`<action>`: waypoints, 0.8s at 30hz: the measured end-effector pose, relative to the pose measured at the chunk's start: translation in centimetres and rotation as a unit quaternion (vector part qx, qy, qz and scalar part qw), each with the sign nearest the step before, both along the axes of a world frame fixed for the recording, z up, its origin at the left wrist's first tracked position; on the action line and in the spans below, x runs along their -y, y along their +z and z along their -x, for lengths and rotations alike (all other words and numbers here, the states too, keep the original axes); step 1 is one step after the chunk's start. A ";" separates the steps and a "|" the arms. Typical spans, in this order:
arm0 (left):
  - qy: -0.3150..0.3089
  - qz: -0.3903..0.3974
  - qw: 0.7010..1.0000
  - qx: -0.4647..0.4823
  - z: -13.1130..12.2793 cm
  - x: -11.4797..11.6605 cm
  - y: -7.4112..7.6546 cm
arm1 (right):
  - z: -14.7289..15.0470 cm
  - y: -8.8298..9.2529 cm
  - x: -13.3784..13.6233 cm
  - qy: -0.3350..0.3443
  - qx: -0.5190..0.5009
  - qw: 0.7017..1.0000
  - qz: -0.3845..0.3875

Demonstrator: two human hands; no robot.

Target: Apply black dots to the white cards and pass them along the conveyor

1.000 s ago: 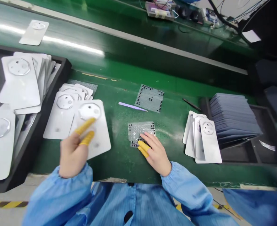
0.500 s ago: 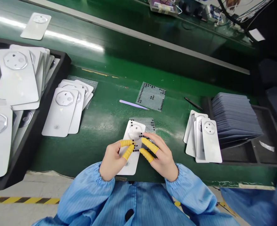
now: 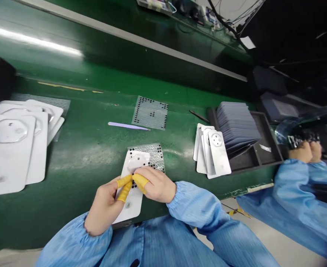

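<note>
A white card-like plate [image 3: 132, 209] with rounded corners and a clear octagonal part near its top lies in front of me. A clear textured sheet [image 3: 155, 151] bearing small black dots lies partly over and beside it. My left hand [image 3: 105, 204], with yellow finger covers, pinches the sheet's near edge between thumb and index finger. My right hand [image 3: 155, 185] reaches over the sheet, its fingers closed together right beside the left fingertips. What they grip, perhaps a single dot, is hidden.
Beyond lie purple tweezers [image 3: 128, 126] and another dotted sheet [image 3: 149, 118]. White plates are stacked at left [image 3: 9, 163] and right [image 3: 220, 154]. A black tray [image 3: 270, 139] holds grey sheets [image 3: 237, 124]. A co-worker's hands [image 3: 305, 151] are at far right.
The view has turned to the right, bringing the co-worker's hands in. My right hand's spread fingers have closed together beside my left fingertips. My left pinch remains.
</note>
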State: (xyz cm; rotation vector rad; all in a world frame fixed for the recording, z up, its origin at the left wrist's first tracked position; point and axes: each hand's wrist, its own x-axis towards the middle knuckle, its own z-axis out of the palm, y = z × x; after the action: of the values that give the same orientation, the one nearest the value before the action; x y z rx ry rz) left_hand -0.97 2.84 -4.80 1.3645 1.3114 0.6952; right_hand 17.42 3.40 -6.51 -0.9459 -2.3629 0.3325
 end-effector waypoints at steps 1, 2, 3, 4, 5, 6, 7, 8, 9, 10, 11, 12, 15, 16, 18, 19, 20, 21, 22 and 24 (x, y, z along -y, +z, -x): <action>-0.002 -0.017 1.000 -0.019 -0.1 0.0 -0.2 | 0.1 -0.2 0.0 -0.008 -0.019 1.000 0.007; -0.003 -0.030 0.999 -0.034 -0.1 0.1 -0.3 | 0.3 -0.4 0.0 -0.018 -0.047 0.999 0.020; -0.001 -0.040 0.998 -0.045 -0.2 0.1 -0.3 | 0.4 -0.5 0.0 -0.032 -0.082 0.995 0.039; 0.000 -0.044 0.998 -0.053 -0.3 0.1 -0.3 | 0.5 -0.5 -0.1 -0.050 -0.120 0.990 0.062; 0.001 -0.039 0.998 -0.054 -0.3 0.1 -0.2 | 0.6 -0.5 -0.2 -0.071 -0.155 0.982 0.084; 0.000 -0.024 0.999 -0.048 -0.2 0.1 0.0 | 0.7 -0.5 -0.2 -0.093 -0.181 0.974 0.104; -0.001 0.002 0.999 -0.033 0.0 0.1 0.2 | 0.7 -0.5 -0.3 -0.112 -0.198 0.967 0.118; 0.003 0.034 0.999 -0.011 0.3 0.1 0.4 | 0.6 -0.5 -0.4 -0.130 -0.208 0.961 0.125; 0.019 0.066 0.998 0.013 0.7 0.2 0.6 | 0.5 -0.5 -0.5 -0.143 -0.216 0.958 0.126; 0.046 0.091 0.994 0.034 1.3 0.4 0.8 | 0.4 -0.5 -0.5 -0.149 -0.220 0.956 0.125; 0.084 0.107 0.990 0.050 1.9 0.7 1.0 | 0.3 -0.6 -0.6 -0.149 -0.223 0.955 0.124; 0.124 0.111 0.984 0.059 2.5 1.0 1.2 | 0.1 -0.8 -0.6 -0.144 -0.225 0.956 0.124; 0.222 0.076 0.970 0.059 3.8 2.0 1.8 | -0.3 -1.3 -0.8 -0.123 -0.214 0.961 0.122; 0.247 0.058 0.965 0.061 3.9 2.3 2.0 | -0.5 -1.5 -0.9 -0.113 -0.207 0.964 0.119; 0.295 0.021 0.951 0.085 3.6 2.7 2.5 | -0.7 -1.4 -1.0 -0.100 -0.194 0.970 0.109; 0.313 0.006 0.944 0.108 3.3 2.8 2.8 | -0.8 -1.1 -1.0 -0.098 -0.189 0.972 0.102; 0.322 -0.005 0.937 0.133 2.8 2.9 3.0 | -0.9 -0.6 -1.1 -0.101 -0.186 0.973 0.092; 0.322 -0.012 0.934 0.154 2.3 3.1 3.3 | -0.8 0.0 -1.1 -0.108 -0.185 0.973 0.080; 0.315 -0.015 0.934 0.166 1.7 3.2 3.5 | -0.6 0.7 -1.1 -0.116 -0.186 0.973 0.064; 0.289 -0.029 0.943 0.160 0.5 3.5 3.7 | 0.0 2.5 -1.0 -0.124 -0.191 0.973 0.028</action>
State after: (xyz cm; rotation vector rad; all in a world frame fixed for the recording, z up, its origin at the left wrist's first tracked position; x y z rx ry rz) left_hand -1.50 -0.66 -1.06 0.8493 1.4339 1.3054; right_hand 17.39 4.38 -4.05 -1.0818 -1.8742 0.4393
